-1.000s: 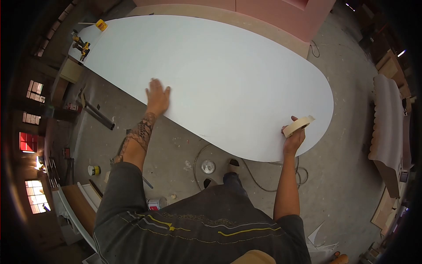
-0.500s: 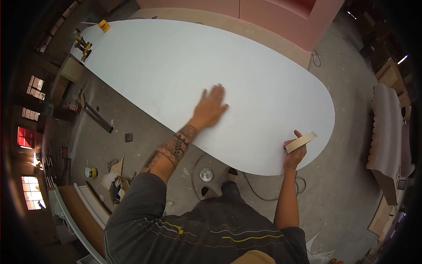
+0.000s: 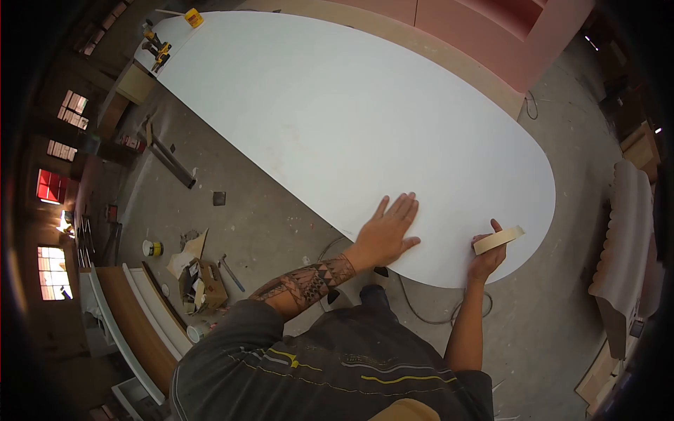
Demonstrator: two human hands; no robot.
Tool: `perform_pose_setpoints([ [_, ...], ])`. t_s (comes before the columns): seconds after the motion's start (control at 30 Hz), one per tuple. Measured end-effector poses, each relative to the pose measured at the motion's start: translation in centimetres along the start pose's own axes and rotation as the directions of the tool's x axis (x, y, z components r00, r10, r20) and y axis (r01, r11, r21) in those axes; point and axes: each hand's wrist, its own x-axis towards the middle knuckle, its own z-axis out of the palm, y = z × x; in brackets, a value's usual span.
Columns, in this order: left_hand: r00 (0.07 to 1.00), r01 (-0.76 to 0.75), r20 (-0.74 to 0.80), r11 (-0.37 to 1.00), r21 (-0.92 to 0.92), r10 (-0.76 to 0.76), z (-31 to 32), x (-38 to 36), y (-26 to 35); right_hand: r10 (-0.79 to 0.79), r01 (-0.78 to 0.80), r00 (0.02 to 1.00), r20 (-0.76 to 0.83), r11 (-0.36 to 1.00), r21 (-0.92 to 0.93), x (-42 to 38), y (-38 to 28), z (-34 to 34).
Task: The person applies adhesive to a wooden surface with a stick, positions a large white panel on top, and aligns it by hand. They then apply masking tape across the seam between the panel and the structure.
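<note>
My left hand (image 3: pixel 388 235) lies palm down on the white tabletop panel (image 3: pixel 309 105), fingers spread, close to its near edge. A roll of masking tape (image 3: pixel 497 241) is in my right hand (image 3: pixel 488 261), which is above the panel's rounded right end; some of the fingers are hidden behind the roll. The panel is long, with a smooth white face and a curved outline. Faint smudges show on its surface left of my left hand.
At the panel's far left end stand yellow-and-black power drills (image 3: pixel 156 50) and a yellow tub (image 3: pixel 194 18). A pink cabinet (image 3: pixel 484 35) rises behind. On the floor lie a hose (image 3: pixel 428 319), a hammer (image 3: pixel 232 275) and a cardboard box (image 3: pixel 208 289). A scalloped panel (image 3: pixel 621 238) stands at right.
My left hand has slid over the panel toward me and to the right. The right hand keeps the tape roll. The whole view has shifted slightly.
</note>
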Motion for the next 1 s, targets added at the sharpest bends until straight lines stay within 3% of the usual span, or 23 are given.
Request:
perform_pose_setpoints([
  [0.07,0.989,0.147,-0.025,0.987,0.06,-0.145,-2.8,-1.4,-5.4,-0.002,0.003,1.0,0.012,1.0,-0.017,0.1,-0.1,0.1],
  [0.13,0.924,0.378,-0.145,0.907,0.187,-0.355,-5.0,-3.7,-14.3,-0.039,0.039,0.999,-0.01,0.999,0.001,0.2,-0.3,0.6],
  [0.17,0.849,0.528,-0.155,0.818,0.229,-0.505,-6.6,-4.9,-19.1,-0.041,0.041,0.999,-0.004,0.999,0.004,0.2,-0.5,0.8],
  [0.23,0.602,0.796,-0.238,0.546,0.262,-0.762,-10.0,-8.5,-27.4,0.019,-0.019,1.0,-0.018,1.0,-0.003,0.2,-0.9,0.7],
  [0.3,0.496,0.866,-0.409,0.406,0.291,-0.766,-12.4,-10.2,-30.0,0.024,-0.024,0.999,-0.025,1.0,0.013,0.2,-0.7,0.7],
  [0.33,0.498,0.865,-0.409,0.409,0.289,-0.765,-12.9,-9.1,-28.6,0.033,-0.033,0.999,-0.032,0.999,0.025,0.2,-0.5,0.6],
  [0.4,0.749,0.659,-0.336,0.693,0.291,-0.571,-12.5,-4.9,-22.6,0.03,-0.03,0.999,-0.028,1.0,0.0,0.2,-0.2,0.2],
  [0.47,0.861,0.501,-0.236,0.831,0.24,-0.451,-7.5,-0.6,-17.8,0.007,-0.007,1.0,-0.02,1.0,-0.023,0.5,0.0,0.4],
  [0.5,0.879,0.464,-0.188,0.875,0.138,-0.437,-4.3,1.3,-14.7,-0.017,0.017,1.0,-0.006,1.0,0.001,0.4,0.1,0.5],
  [0.53,0.889,0.458,-0.105,0.874,0.16,-0.447,-4.4,3.2,-10.2,-0.046,0.046,0.999,0.007,0.999,0.022,0.6,0.2,0.4],
  [0.6,0.918,0.362,-0.183,0.932,0.03,-0.351,-0.4,6.6,-3.4,-0.079,0.079,0.997,0.004,0.997,-0.003,0.6,0.1,0.3],
  [0.7,0.995,-0.045,-0.096,0.996,-0.083,0.037,3.0,9.7,6.6,-0.069,0.069,0.998,-0.001,0.997,0.033,0.7,0.0,0.9],
  [0.77,0.931,-0.315,-0.259,0.924,-0.216,0.257,6.7,11.8,8.3,-0.002,0.025,0.985,-0.174,0.992,0.126,0.8,-0.6,1.5],
  [0.87,0.956,-0.265,-0.158,0.958,-0.109,0.246,3.5,12.3,3.5,0.039,0.001,0.982,-0.184,0.977,0.213,1.2,-0.6,0.8],
  [0.9,0.976,-0.157,-0.157,0.987,-0.017,0.153,2.5,12.0,-0.2,0.075,-0.027,0.982,-0.173,0.965,0.261,1.1,-0.6,0.7],
  [0.93,0.99,-0.032,-0.142,0.997,-0.075,0.021,-0.7,11.4,-4.3,0.057,-0.014,0.985,-0.163,0.967,0.255,1.2,-0.1,0.5],
  [1.0,0.928,0.302,-0.256,0.949,0.088,-0.272,-4.0,9.8,-15.0,0.024,0.009,0.991,-0.133,0.971,0.239,0.8,0.1,0.6],
])
